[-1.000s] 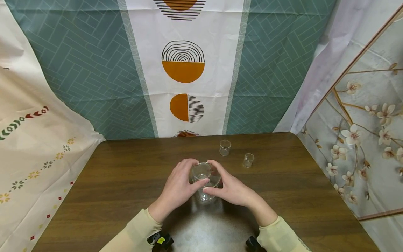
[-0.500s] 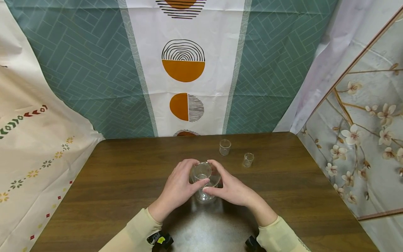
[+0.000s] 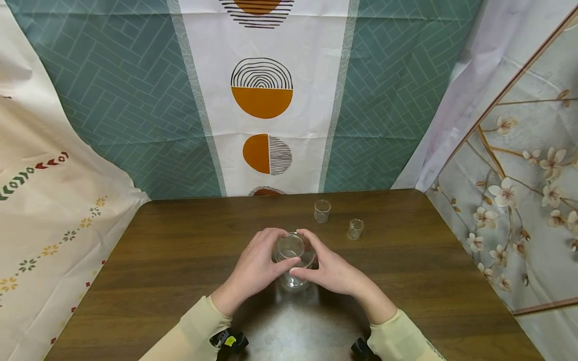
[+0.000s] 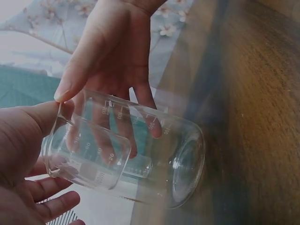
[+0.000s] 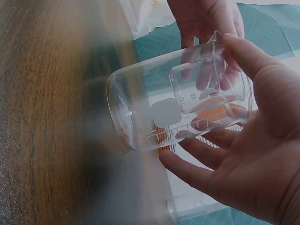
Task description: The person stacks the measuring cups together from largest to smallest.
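Observation:
A large glass beaker [image 3: 294, 283] stands upright on the wooden table in the head view, with a smaller glass beaker [image 3: 290, 245] nested in its upper part. In the left wrist view, white scale marks show on both the small beaker [image 4: 101, 154] and the large beaker [image 4: 187, 145]; the small one's base is well above the large one's bottom. My left hand [image 3: 255, 263] holds the small beaker near its rim, thumb in front and fingers behind. My right hand [image 3: 336, 271] grips the large beaker's rim, its thumb [image 5: 241, 49] by the spout in the right wrist view.
Two little glass beakers, one farther back [image 3: 322, 212] and a shorter one [image 3: 355, 229] to its right, stand behind my right hand on the brown table [image 3: 189, 240]. A patterned green and white cloth [image 3: 280, 110] hangs along the table's back edge.
My left hand and the small beaker have shifted very slightly to the right within the large beaker. The right hand keeps its place.

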Demonstrator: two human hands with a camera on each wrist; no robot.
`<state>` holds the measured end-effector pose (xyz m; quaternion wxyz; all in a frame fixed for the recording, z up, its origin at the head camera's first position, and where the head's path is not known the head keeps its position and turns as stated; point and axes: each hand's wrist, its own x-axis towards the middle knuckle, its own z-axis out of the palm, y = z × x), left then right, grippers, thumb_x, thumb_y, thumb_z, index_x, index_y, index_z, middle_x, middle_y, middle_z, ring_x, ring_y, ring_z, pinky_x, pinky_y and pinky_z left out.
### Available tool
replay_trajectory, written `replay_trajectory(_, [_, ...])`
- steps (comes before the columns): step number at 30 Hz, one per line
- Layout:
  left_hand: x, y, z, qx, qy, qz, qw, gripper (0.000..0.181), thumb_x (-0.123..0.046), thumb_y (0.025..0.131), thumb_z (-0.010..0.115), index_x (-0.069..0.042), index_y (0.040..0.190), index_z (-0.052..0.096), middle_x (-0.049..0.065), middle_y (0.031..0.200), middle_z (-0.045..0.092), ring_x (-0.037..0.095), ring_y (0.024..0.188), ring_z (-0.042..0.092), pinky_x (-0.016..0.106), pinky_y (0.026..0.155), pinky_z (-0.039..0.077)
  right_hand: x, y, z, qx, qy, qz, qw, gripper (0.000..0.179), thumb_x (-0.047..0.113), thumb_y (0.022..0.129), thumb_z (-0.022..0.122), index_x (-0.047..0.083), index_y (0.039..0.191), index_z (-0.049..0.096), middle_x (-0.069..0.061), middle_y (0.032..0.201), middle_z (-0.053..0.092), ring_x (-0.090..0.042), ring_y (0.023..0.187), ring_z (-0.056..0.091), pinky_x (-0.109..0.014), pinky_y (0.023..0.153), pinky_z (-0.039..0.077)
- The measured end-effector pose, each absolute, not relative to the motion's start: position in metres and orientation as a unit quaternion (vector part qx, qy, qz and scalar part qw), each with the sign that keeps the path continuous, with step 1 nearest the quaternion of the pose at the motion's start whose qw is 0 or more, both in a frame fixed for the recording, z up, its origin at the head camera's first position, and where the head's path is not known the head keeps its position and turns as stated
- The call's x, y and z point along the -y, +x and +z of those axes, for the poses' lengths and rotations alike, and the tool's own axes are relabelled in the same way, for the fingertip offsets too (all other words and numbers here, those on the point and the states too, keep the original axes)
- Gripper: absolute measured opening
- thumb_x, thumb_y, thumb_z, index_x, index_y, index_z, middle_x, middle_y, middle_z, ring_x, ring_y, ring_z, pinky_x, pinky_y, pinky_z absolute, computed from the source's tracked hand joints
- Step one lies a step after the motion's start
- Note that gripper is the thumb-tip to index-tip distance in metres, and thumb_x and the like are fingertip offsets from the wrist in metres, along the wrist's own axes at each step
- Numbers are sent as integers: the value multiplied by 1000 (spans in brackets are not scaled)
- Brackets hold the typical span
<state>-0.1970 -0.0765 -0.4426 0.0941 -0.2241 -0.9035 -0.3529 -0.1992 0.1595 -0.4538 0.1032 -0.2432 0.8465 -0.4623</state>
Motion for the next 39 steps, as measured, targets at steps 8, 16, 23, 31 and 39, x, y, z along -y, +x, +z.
replay_trajectory(8, [77, -201, -437, 902, -239, -352, 72, 60, -36, 90, 96, -8, 136, 71, 6, 139, 67, 30, 130, 59, 53, 102, 54, -160, -198, -452, -850, -232, -461, 107, 91, 48, 100, 82, 31, 171, 28, 3, 154, 53, -18, 111, 64, -45, 94, 55])
replay_trajectory(16, [77, -204, -428, 909, -247, -332, 51, 60, -36, 87, 97, -8, 135, 73, 6, 137, 68, 31, 130, 61, 54, 104, 54, -160, -197, -452, -851, -224, -462, 112, 91, 49, 100, 82, 31, 171, 28, 0, 143, 60, -18, 100, 67, -43, 88, 55])
replay_trajectory(23, [76, -206, -422, 914, -258, -309, 40, 57, -36, 86, 99, -9, 130, 76, 7, 132, 70, 33, 128, 61, 54, 104, 54, -160, -199, -453, -844, -241, -469, 102, 88, 46, 100, 83, 30, 169, 30, -1, 146, 60, -18, 114, 66, -54, 97, 56])
replay_trajectory(31, [75, -210, -418, 921, -260, -288, 15, 58, -36, 85, 99, -9, 130, 77, 8, 133, 70, 33, 128, 61, 55, 104, 54, -160, -199, -454, -842, -249, -467, 104, 87, 47, 101, 82, 28, 169, 30, 2, 150, 56, -16, 108, 67, -44, 92, 55])
replay_trajectory(39, [73, -211, -413, 925, -270, -268, -12, 58, -34, 86, 98, -8, 134, 76, 9, 137, 69, 36, 132, 60, 57, 106, 53, -160, -198, -455, -844, -246, -466, 105, 86, 48, 101, 82, 31, 168, 31, 1, 158, 52, -17, 110, 66, -48, 94, 56])
